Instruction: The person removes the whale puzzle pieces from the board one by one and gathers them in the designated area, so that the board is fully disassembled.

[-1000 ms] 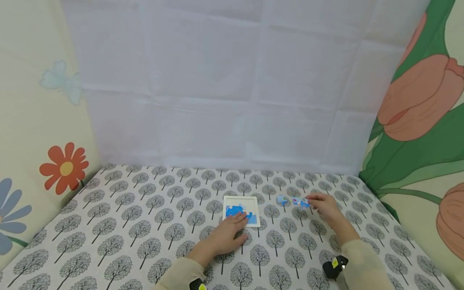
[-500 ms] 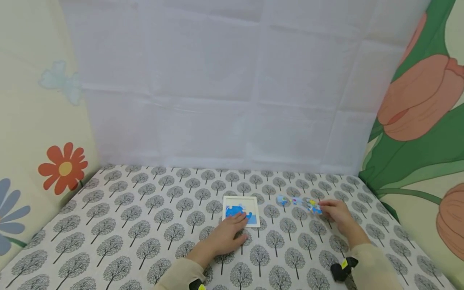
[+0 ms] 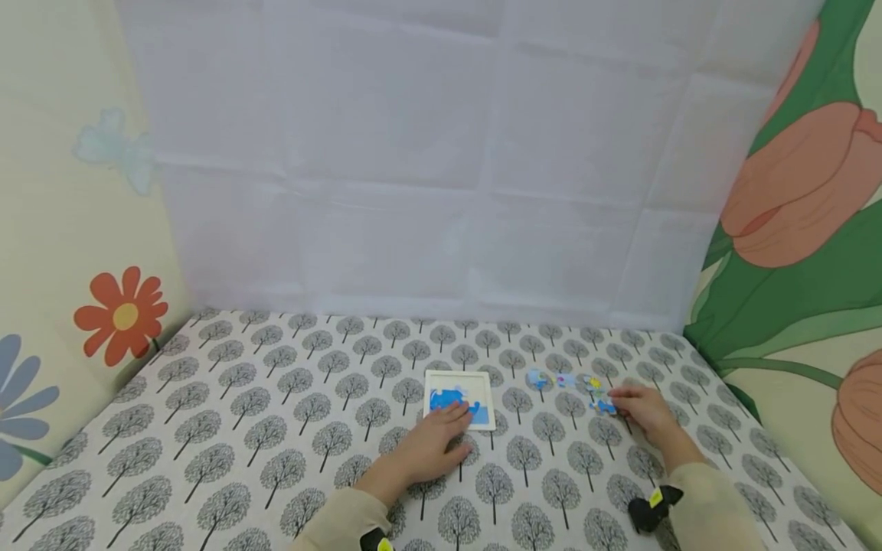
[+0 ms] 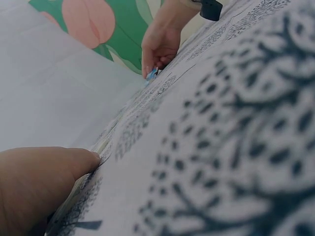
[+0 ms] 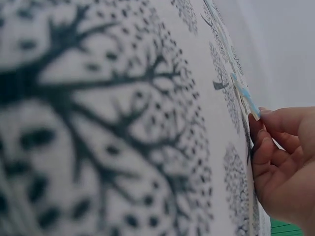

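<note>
A small square white puzzle frame [image 3: 491, 398] lies on the patterned cloth, its lower part filled with blue jigsaw pieces [image 3: 446, 399]. My left hand [image 3: 423, 448] rests on the frame's lower left with fingers extended, covering part of the picture. To the right, my right hand [image 3: 646, 413] pinches a blue jigsaw piece [image 3: 602, 408] at its right end between thumb and fingers. The right wrist view shows the blue piece [image 5: 246, 98] low over the cloth, thumb on top. Above it sit more loose pieces: a yellow and blue one [image 3: 592, 384], a light blue one [image 3: 565, 379] and another [image 3: 537, 379].
A white cloth with black tree prints [image 3: 303, 428] covers the table. Behind it hangs a plain white sheet [image 3: 413, 191]. Flower-printed walls [image 3: 792, 321] stand at both sides.
My right hand has moved right and slightly toward me with the blue piece, separating it from the yellow and blue one. The left hand stays on the frame.
</note>
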The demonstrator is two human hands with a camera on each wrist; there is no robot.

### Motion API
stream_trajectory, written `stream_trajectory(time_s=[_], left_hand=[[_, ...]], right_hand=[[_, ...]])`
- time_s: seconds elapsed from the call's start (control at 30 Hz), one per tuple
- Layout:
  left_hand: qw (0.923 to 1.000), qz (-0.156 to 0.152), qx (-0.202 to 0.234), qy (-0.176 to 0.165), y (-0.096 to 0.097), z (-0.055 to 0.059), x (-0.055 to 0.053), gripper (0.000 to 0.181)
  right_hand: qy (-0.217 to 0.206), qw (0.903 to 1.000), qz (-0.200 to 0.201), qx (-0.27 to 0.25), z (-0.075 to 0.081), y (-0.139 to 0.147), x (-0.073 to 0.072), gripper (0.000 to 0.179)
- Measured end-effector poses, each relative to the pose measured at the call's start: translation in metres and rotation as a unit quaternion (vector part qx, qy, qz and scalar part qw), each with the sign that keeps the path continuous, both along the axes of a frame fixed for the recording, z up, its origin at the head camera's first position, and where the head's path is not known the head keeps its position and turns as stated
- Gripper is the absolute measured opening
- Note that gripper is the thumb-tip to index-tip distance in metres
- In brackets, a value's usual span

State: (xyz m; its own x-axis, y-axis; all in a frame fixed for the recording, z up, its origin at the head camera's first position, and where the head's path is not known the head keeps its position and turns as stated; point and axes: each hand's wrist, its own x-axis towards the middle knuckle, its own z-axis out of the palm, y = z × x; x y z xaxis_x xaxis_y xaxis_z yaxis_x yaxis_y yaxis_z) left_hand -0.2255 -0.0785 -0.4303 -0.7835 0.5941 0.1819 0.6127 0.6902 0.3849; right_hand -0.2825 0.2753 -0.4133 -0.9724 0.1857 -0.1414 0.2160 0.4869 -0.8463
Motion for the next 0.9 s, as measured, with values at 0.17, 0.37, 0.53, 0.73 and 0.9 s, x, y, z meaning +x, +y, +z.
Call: stream_trajectory(time_s=[0.17,0.37,0.53,0.73,0.9], left_hand=[[0.9999,0.004,0.000,-0.011,0.001,-0.001,0.001,0.052],[0.9999,0.006,-0.004,-0.010,0.002,0.000,0.001,0.052],[1.0000,0.004,0.001,-0.008,0.002,0.001,0.002,0.051],[1.0000,0.003,0.000,-0.005,0.002,0.001,0.002,0.051],[1.0000,0.002,0.001,0.000,0.002,0.001,0.002,0.051]], right_hand=[[0.011,0.9996,0.010,0.025,-0.005,0.002,0.002,0.023],[0.038,0.9986,0.030,0.020,-0.014,0.008,-0.001,0.023],[0.046,0.9984,0.029,0.017,-0.013,0.007,0.002,0.023],[0.034,0.9989,0.024,0.022,-0.007,0.002,0.006,0.025],[0.038,0.9985,0.033,0.022,-0.008,0.003,0.005,0.025]])
